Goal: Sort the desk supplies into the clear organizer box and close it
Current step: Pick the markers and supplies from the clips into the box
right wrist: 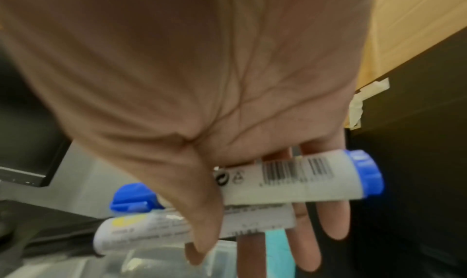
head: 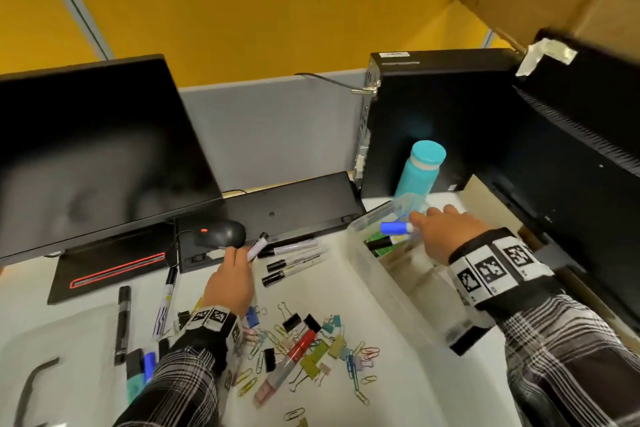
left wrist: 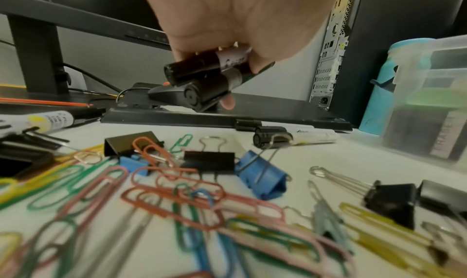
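Observation:
My left hand (head: 235, 260) hovers by the black mouse and grips two black-capped markers (left wrist: 207, 76) above the desk. Over the clear organizer box (head: 391, 291) on the right, my right hand (head: 426, 222) holds two white markers, thumb pressing them against the fingers. One has a blue cap (right wrist: 364, 172), and the other white barrel (right wrist: 151, 228) lies under it. Markers lie inside the box's far end. Loose markers (head: 298, 258) lie near the keyboard. A pile of paper clips and binder clips (head: 304, 347) with a red marker (head: 301, 345) covers the desk's middle.
A monitor (head: 97, 149) stands at the left, a keyboard (head: 287, 208) and mouse (head: 221, 234) behind the supplies, and a computer tower (head: 433, 114) with a teal bottle (head: 419, 170) behind the box. More markers (head: 123, 322) and a translucent lid (head: 52, 357) lie at the lower left.

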